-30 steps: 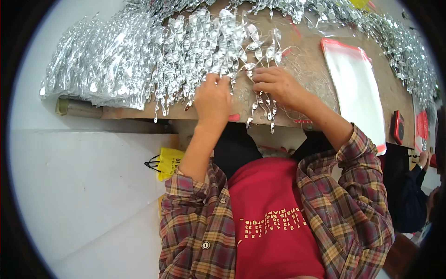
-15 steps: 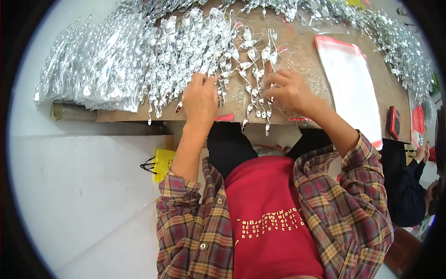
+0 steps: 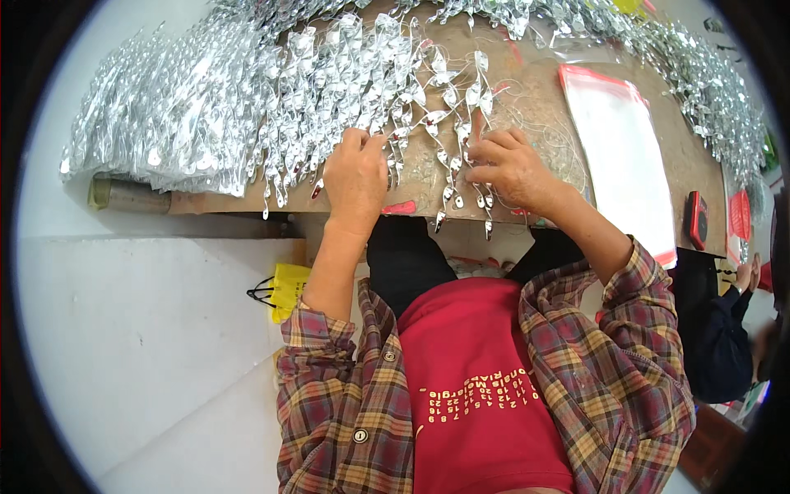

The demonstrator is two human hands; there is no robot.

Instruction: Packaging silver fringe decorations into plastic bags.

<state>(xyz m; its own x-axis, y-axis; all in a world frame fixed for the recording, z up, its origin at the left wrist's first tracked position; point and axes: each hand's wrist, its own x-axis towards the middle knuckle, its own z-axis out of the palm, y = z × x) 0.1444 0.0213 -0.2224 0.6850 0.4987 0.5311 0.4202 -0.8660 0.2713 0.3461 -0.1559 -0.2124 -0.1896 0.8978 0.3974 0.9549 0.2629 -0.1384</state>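
Strings of shiny silver leaf-shaped pieces (image 3: 341, 78) lie side by side on the brown work table (image 3: 535, 107). My left hand (image 3: 356, 177) rests at the near edge of the dense row, its fingertips bent together against the strings; what they pinch, if anything, is hidden. To the right, a few separate silver strings (image 3: 448, 136) lie apart, their lower ends hanging over the table edge. My right hand (image 3: 517, 173) has thumb and fingers closed on the rightmost silver string (image 3: 480, 90). Loose thin threads (image 3: 547, 132) curl just beyond that hand.
A thick silver heap (image 3: 177, 115) covers the table's left end. More silver strands (image 3: 699, 90) run along the far and right edges. White sheets with red borders (image 3: 621, 152) lie at right, near a red-and-black device (image 3: 698, 220). Another person's arm (image 3: 720, 321) shows at far right.
My right hand has closed up a little, and the rightmost string's lower end has shifted to the right. My left hand stays nearly in place.
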